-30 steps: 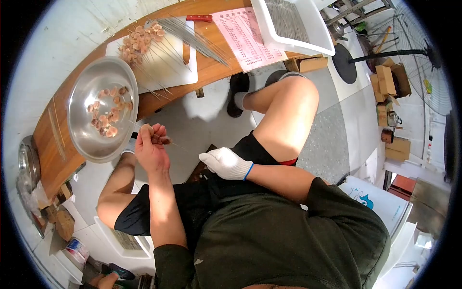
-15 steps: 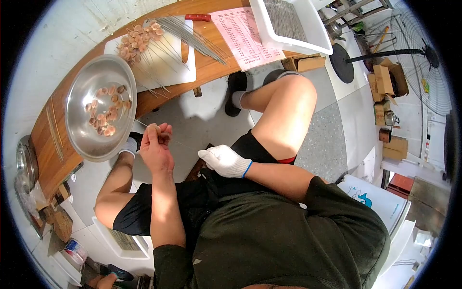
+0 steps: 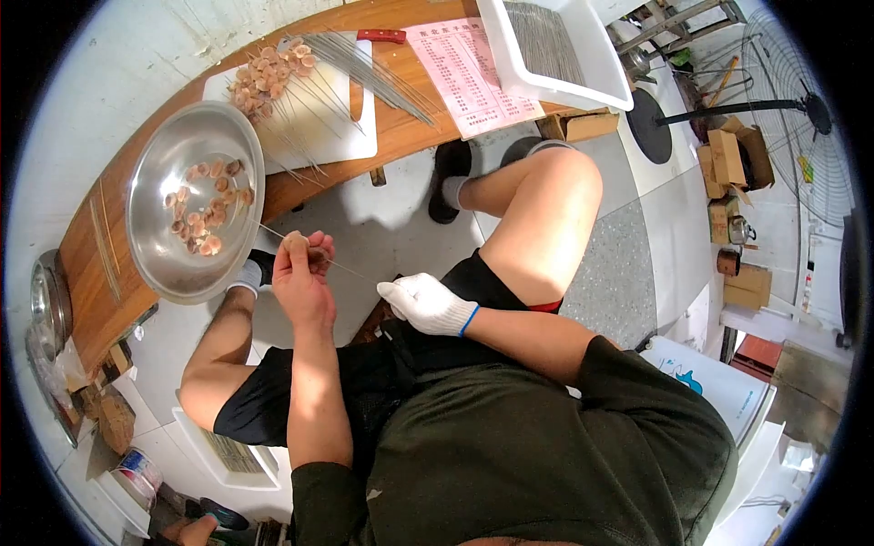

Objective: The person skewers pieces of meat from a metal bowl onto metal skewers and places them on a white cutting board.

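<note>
My bare left hand (image 3: 305, 278) is closed in a pinch around a thin skewer (image 3: 273, 233), just right of a steel bowl. The skewer's tip end points toward the bowl's rim, and its other end runs to my right hand (image 3: 428, 304). That hand wears a white knit glove with a blue cuff edge, and its fingers are closed round the skewer's rear end. Something brownish shows in the left palm, too shaded to name. The steel bowl (image 3: 150, 246) holds several small round pinkish-brown food pieces (image 3: 208, 218).
On the wooden table (image 3: 419, 136), a white cutting board (image 3: 328, 146) bears loaded skewers (image 3: 269, 77) and bare ones. Beyond lie a red-handled knife (image 3: 382, 35), a pink printed sheet (image 3: 469, 77) and a white bin (image 3: 592, 86) of skewers. A fan (image 3: 810, 114) stands at right.
The view has shifted slightly, so the table and bowl appear a little further right. Both hands keep their grip on the skewer, with the left hand barely moved.
</note>
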{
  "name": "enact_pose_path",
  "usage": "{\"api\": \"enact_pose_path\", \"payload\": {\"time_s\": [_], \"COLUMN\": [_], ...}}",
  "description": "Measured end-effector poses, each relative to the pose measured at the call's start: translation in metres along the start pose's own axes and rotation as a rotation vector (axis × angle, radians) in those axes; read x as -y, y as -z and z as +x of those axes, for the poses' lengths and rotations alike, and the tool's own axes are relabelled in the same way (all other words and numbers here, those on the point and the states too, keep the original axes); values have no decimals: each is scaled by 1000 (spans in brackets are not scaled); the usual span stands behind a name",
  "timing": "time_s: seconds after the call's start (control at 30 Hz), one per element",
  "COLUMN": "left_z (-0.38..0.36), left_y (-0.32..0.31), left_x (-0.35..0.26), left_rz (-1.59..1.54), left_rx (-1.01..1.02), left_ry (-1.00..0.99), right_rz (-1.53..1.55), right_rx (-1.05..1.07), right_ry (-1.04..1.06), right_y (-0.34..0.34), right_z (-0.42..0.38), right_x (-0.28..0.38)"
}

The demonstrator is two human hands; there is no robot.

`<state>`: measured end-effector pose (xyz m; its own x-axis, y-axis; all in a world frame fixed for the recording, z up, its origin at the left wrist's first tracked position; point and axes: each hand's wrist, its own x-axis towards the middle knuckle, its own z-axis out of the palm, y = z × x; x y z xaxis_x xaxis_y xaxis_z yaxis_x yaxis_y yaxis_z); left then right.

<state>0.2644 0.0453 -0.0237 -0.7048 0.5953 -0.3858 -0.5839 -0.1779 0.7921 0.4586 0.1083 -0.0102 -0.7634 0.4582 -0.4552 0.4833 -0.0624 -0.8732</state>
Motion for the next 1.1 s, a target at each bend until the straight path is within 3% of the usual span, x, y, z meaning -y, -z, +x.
{"api": "enact_pose_path", "payload": {"time_s": [1.1], "left_z": [3], "left_y": [3], "left_x": [3], "left_rz": [25], "left_rx": [-9], "left_ry": [7], "right_rz": [94], "right_rx": [45], "right_ry": [-57], "right_y": [0], "right_z": [1], "right_x": [-3]}}
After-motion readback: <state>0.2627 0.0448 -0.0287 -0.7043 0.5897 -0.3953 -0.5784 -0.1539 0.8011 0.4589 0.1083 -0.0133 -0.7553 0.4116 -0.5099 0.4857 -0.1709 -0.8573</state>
